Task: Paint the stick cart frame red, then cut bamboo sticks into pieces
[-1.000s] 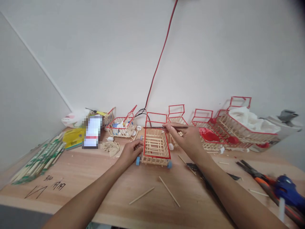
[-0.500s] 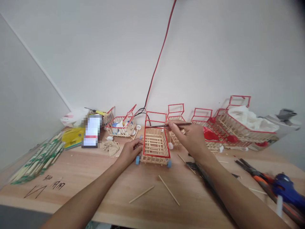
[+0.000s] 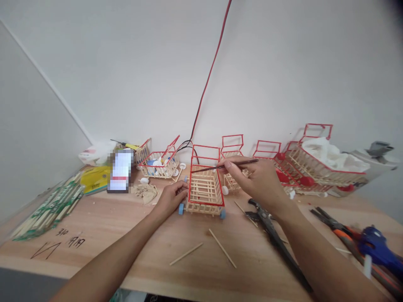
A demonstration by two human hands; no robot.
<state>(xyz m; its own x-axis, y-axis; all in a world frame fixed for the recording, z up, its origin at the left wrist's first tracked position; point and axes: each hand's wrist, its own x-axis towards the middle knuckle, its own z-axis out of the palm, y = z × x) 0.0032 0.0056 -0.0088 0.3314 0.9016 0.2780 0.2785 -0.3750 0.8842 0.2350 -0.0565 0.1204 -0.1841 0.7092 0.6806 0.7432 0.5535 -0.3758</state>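
A miniature shopping cart [image 3: 206, 204] made of wooden sticks, with a red rim, a red handle and blue wheels, stands upright in front of me. My left hand [image 3: 171, 197] is closed at its left side, fingers bent against the sticks; part of the fingertips is hidden. My right hand [image 3: 260, 178] grips a thin dark paintbrush [image 3: 209, 168] between thumb and fingers, above the cart's right side. The brush lies across the basket's far end, its tip at the rim's left corner. Two loose wooden sticks [image 3: 222, 248] lie nearer to me on the table.
Similar carts [image 3: 159, 167] line the wall on both sides. At left are a phone [image 3: 121, 172], a yellow packet [image 3: 94, 180] and bagged sticks [image 3: 50, 209]. A black tool [image 3: 277, 239] lies under my right forearm; pliers [image 3: 330, 222] and a blue glue gun [image 3: 376, 245] are farther right.
My right hand has shifted slightly right and down, and the brush is tilted more, its tip a little lower at the rim's left corner. My left hand stays at the cart.
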